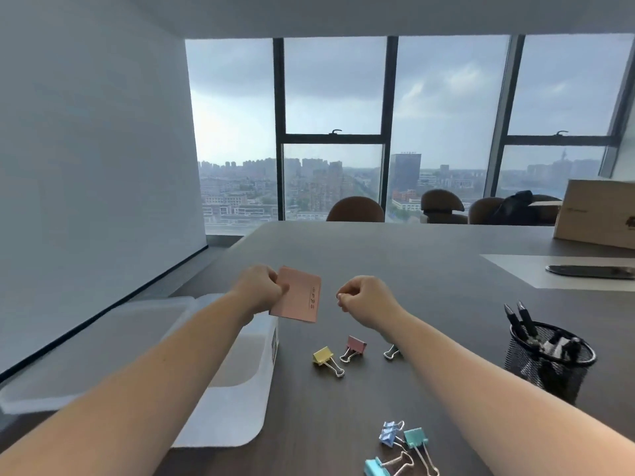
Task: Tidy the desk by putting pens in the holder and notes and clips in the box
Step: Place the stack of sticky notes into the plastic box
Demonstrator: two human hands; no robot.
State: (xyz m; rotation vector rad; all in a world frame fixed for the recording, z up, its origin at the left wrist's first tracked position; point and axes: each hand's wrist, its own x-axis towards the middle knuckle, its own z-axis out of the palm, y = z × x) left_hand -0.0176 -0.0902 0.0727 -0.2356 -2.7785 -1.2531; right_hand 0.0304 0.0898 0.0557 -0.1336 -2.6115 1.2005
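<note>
Above the near edge of the translucent box [220,383], the left hand [259,286] pinches a pink pad of notes [298,298] by its left side, holding it upright in the air. Just to the right, the right hand [362,298] is loosely curled with nothing visibly in it. Below lie loose binder clips: a yellow clip [324,358], a pink clip [354,348], and a cluster of blue and teal clips [400,444] nearer the body. Pens already stand in the mesh holder [549,365] at right. Judging by this, the notes step is under way; next the pad needs lowering into the box and releasing, then the clips gathered.
</note>
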